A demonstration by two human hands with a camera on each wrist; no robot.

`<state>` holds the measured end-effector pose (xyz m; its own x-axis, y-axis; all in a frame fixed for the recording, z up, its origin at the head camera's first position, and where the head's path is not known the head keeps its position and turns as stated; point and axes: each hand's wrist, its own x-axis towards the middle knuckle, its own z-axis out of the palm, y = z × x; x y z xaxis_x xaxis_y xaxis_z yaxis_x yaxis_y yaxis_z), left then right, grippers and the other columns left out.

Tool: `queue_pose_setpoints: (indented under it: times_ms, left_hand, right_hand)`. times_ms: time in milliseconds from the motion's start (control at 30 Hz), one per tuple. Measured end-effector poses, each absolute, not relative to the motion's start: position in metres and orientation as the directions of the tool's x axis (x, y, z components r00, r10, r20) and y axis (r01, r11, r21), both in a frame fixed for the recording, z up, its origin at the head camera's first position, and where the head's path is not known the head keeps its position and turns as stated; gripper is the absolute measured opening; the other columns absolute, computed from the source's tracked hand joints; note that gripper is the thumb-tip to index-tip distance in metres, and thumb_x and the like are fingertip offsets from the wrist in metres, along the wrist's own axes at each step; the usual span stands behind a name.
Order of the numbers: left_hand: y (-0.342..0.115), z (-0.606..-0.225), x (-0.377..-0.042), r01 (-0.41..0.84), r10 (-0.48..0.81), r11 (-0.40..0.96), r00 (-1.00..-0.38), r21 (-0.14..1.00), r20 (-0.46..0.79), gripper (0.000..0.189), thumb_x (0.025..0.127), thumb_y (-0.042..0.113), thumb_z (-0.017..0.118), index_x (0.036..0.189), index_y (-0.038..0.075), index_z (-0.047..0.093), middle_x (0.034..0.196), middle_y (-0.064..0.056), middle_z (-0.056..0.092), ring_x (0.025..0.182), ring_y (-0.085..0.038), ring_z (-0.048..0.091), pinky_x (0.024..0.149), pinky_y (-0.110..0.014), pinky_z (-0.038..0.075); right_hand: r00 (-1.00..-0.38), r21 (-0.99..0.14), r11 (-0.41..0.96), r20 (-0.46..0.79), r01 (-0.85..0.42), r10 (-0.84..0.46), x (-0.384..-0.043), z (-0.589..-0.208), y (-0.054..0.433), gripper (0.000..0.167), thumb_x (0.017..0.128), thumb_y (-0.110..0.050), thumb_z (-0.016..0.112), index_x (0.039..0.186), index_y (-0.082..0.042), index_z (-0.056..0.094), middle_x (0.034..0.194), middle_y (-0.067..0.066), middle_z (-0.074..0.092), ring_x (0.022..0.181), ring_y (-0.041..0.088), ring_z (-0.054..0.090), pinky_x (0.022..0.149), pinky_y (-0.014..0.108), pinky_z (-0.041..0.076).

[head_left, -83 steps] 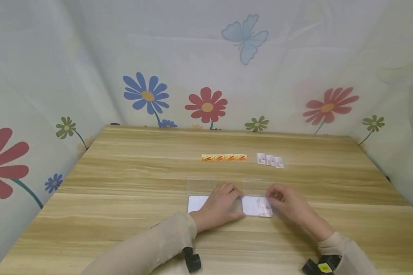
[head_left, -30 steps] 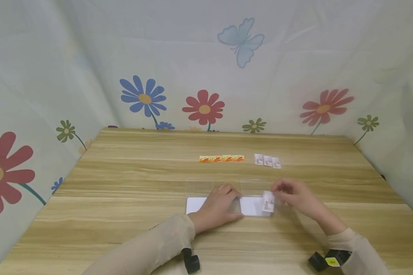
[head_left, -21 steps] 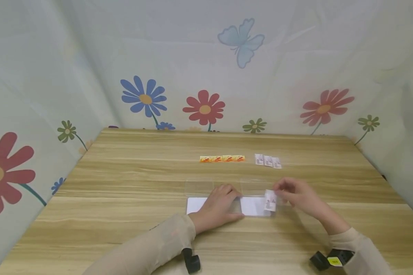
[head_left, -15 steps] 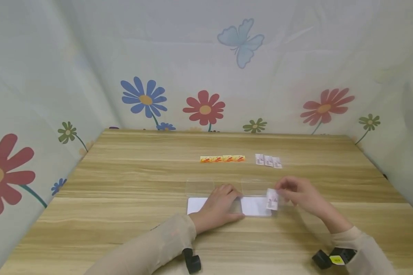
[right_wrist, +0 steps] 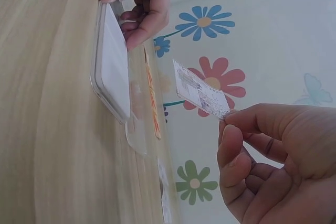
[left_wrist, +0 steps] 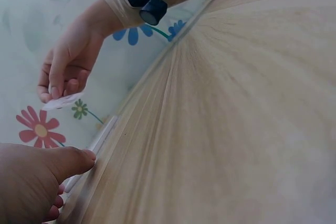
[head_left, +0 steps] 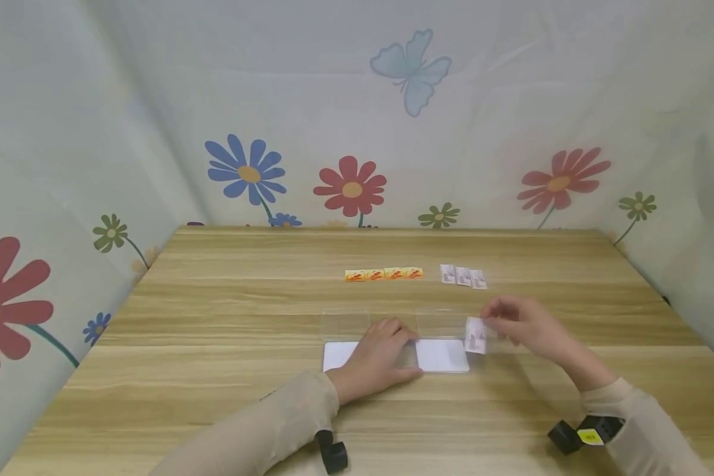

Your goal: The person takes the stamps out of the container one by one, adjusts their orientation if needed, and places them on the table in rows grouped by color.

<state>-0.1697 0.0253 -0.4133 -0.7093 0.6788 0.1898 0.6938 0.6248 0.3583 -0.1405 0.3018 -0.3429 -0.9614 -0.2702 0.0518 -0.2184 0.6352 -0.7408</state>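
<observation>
My right hand (head_left: 523,327) pinches a small white printed slip (head_left: 475,336) by its edge between thumb and index finger. In the right wrist view the slip (right_wrist: 202,94) is thin, slightly bowed and held in the air, apart from the case. Just left of it, a flat clear plastic case (head_left: 442,356) with a plain white inside lies on the table. My left hand (head_left: 377,354) grips that case's left end, thumb on the near edge and fingers at the far side. Another white part (head_left: 338,355) shows left of this hand; whether they join is hidden.
Transparent flaps (head_left: 345,324) lie flat behind the white parts. Farther back are a row of several yellow-and-red printed pieces (head_left: 383,274) and three small white printed slips (head_left: 463,276). A flowered cloth (head_left: 309,99) hangs behind the wooden table (head_left: 214,297).
The slip lay over the case's right end in my right hand's fingers. It has come up and away to the right with that hand, uncovering the white there. My left hand stays put.
</observation>
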Motion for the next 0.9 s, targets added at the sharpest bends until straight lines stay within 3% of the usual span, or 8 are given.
queue_pose_setpoints:
  times_ms: [267, 900]
  left_hand:
    - [0.026, -0.414, -0.169, 0.692, 0.674, 0.629, -0.713, 0.354, 0.195, 0.049, 0.081, 0.045, 0.072, 0.119, 0.014, 0.063, 0.115, 0.001, 0.057, 0.114, -0.017, 0.052, 0.104, -0.034, 0.041]
    - [0.027, -0.417, -0.167, 0.702, 0.675, 0.624, -0.706, 0.344, 0.216, 0.049, 0.081, 0.045, 0.072, 0.117, 0.015, 0.063, 0.113, 0.001, 0.058, 0.112, -0.016, 0.052, 0.102, -0.033, 0.041]
  right_hand:
    - [-0.973, -0.710, 0.685, 0.005, -0.165, -0.229, -0.147, -0.334, 0.306, 0.017, 0.094, -0.016, 0.059, 0.105, -0.003, 0.062, 0.092, 0.010, 0.064, 0.068, 0.014, 0.055, 0.055, 0.025, 0.047]
    - [-0.974, -0.689, 0.704, 0.010, -0.172, -0.228, -0.163, -0.322, 0.322, 0.019, 0.095, -0.018, 0.059, 0.107, -0.004, 0.062, 0.097, 0.013, 0.065, 0.070, 0.016, 0.055, 0.057, 0.027, 0.049]
